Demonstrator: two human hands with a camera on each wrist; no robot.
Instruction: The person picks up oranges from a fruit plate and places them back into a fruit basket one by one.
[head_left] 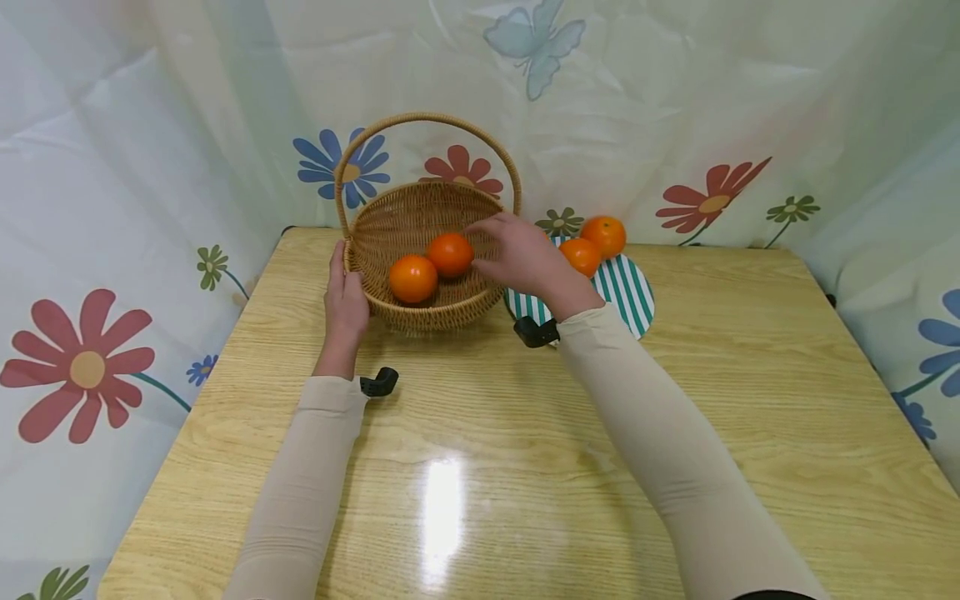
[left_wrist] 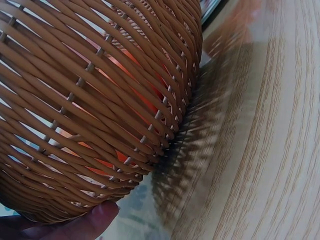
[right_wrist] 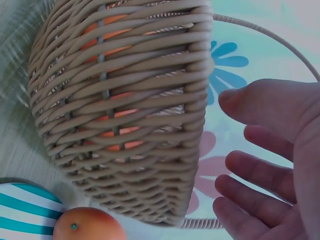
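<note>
A wicker basket [head_left: 435, 315] with a tall arched handle stands towards the back of the table. Two oranges, a left one [head_left: 412, 278] and a right one [head_left: 451, 254], lie side by side inside it. My left hand [head_left: 347, 307] grips the basket's left side at the rim; one of its fingertips [left_wrist: 104, 212] shows against the weave in the left wrist view. Over the right rim reaches my right hand [head_left: 521, 254], its fingers loosely bent and apart, holding nothing. In the right wrist view, empty space shows between its thumb [right_wrist: 240, 102] and fingers.
Right of the basket, a plate [head_left: 630, 296] with green and white stripes bears two more oranges, a front one [head_left: 581, 257] and a rear one [head_left: 604, 237]. Behind the wooden table [head_left: 480, 467] hangs a flowered curtain [head_left: 637, 108]. My right forearm overlaps part of the plate.
</note>
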